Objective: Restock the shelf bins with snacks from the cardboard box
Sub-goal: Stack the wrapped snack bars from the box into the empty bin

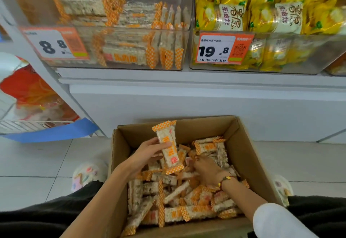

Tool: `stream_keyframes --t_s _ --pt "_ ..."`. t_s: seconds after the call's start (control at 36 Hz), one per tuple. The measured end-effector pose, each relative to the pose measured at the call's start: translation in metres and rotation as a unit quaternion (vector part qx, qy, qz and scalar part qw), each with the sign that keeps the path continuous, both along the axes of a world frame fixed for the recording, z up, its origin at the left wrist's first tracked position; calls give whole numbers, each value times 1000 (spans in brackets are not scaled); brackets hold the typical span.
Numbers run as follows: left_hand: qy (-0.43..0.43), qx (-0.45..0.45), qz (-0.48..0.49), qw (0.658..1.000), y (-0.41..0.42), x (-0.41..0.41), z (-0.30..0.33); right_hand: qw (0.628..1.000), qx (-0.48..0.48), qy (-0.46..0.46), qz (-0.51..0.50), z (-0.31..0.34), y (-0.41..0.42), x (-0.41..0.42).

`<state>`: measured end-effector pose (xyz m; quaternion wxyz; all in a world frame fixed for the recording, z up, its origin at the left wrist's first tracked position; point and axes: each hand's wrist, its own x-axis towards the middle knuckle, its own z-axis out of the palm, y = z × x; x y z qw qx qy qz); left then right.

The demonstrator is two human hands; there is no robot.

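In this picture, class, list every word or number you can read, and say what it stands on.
"8.8": price tag on the left bin.
"19.8": price tag on the right bin.
Large Chinese characters on the yellow bags: visible, not read here.
Small print, barcode and QR codes on both tags: too small.
Orange print on the held bar: blurred.

Box (pixel 241 144): plain brown cardboard, matt, raw cut edges. Snack bars (pixel 169 144): glossy clear plastic wrap, orange-checked printed ends, grainy puffed-rice look inside. Bins (pixel 131 50): clear hard plastic, smooth, reflective. Chip bags (pixel 262 9): shiny yellow foil-like film. Price tags (pixel 222 48): smooth printed paper or card. Shelf (pixel 187 91): white, smooth, matt. Floor (pixel 37 162): pale glossy tile. Trousers (pixel 46 211): black matt cloth.
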<state>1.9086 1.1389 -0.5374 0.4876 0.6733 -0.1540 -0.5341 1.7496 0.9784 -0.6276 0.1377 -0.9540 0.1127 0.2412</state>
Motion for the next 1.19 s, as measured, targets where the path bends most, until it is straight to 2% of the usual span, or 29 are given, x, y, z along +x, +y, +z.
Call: stream_keyframes --t_s 0.06,0.14,0.22,0.25,0.31,0.44,0.58,0.67,0.78,0.86,1.03,1.19 --pt "7 -11 19 1000 0 1 4 980 119 -64 -145 11 -11 0" --pt "26 -31 97 994 -7 -3 11 906 261 -163 -289 48 -26 7" --pt "78 -63 184 978 -20 -11 26 818 361 -265 -361 102 -31 13" --pt "83 -73 187 976 -25 -14 32 797 382 -290 -367 119 -31 14" --pt "56 -71 177 980 -35 -18 45 778 398 -333 -353 148 -28 18" --pt "16 -94 238 967 -55 -16 94 769 359 -422 -320 198 -13 29" --pt "-39 -211 190 958 -55 -13 136 775 334 -461 -275 233 7 49" --pt "-80 -223 159 959 -49 -5 150 791 301 -478 -236 254 18 58" --pt "-83 -248 148 954 -43 12 164 822 222 -495 -175 275 34 76" --pt "-122 -231 147 954 -32 22 178 828 194 -505 -149 289 41 89" --pt "-227 -251 238 910 -12 39 221 861 308 -388 -112 318 43 119" --pt "-204 -272 312 887 -10 74 241 829 369 -409 -91 336 46 169"
